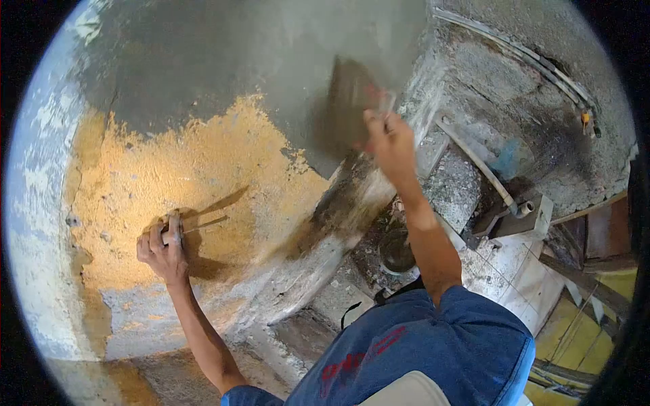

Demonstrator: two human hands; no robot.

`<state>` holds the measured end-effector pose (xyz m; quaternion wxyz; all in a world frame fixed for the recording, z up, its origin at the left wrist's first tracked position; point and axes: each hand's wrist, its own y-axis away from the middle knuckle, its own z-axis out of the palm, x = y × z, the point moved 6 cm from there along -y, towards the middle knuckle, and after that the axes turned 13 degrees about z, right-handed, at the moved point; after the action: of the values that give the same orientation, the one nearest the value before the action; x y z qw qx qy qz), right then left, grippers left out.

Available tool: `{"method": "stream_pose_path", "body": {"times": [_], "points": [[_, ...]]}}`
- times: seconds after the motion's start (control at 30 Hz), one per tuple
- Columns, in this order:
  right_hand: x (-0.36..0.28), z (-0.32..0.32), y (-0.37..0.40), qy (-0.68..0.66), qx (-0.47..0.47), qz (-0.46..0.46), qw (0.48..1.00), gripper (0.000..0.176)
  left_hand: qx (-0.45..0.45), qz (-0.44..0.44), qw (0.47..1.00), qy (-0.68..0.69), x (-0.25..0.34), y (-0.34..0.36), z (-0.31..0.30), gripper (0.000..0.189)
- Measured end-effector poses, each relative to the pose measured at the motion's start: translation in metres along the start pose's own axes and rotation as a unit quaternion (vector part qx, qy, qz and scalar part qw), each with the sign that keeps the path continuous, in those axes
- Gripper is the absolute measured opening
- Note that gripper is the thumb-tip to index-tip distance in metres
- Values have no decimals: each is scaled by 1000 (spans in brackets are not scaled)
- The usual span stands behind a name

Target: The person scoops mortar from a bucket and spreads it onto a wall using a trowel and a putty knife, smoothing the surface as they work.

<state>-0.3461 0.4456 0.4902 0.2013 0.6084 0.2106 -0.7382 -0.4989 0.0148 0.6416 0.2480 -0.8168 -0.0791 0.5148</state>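
My left hand is at the yellow, rough part of the wall, its fingers curled round the handle of a thin tool whose shadow falls on the wall. My right hand grips a trowel with a broad blade, blurred by motion. Its blade lies over the smooth grey plaster, close to the wall's corner. The grey plaster covers the upper part of the wall, and its ragged lower edge meets the yellow surface.
Pipes and hoses run along the rough wall at the right. A round bucket is below my right forearm. White tiles and wooden pieces lie at the lower right.
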Motion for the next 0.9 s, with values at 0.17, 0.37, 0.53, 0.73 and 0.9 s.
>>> {"method": "stream_pose_path", "body": {"times": [0.17,0.37,0.53,0.73,0.9], "points": [[-36,12,-19,196,151,-80,966,22,30,15,999,-21,2,-2,-4,35],[-27,156,29,231,110,-158,954,52,13,0,999,-36,4,-5,-8,36],[-9,96,88,191,-19,-249,949,53,28,20,998,-50,3,-5,-4,36],[21,63,2,335,65,-2,940,32,9,3,999,-35,6,-4,-7,37],[46,118,94,237,19,-231,943,44,5,14,999,-48,4,-3,-9,41]]}}
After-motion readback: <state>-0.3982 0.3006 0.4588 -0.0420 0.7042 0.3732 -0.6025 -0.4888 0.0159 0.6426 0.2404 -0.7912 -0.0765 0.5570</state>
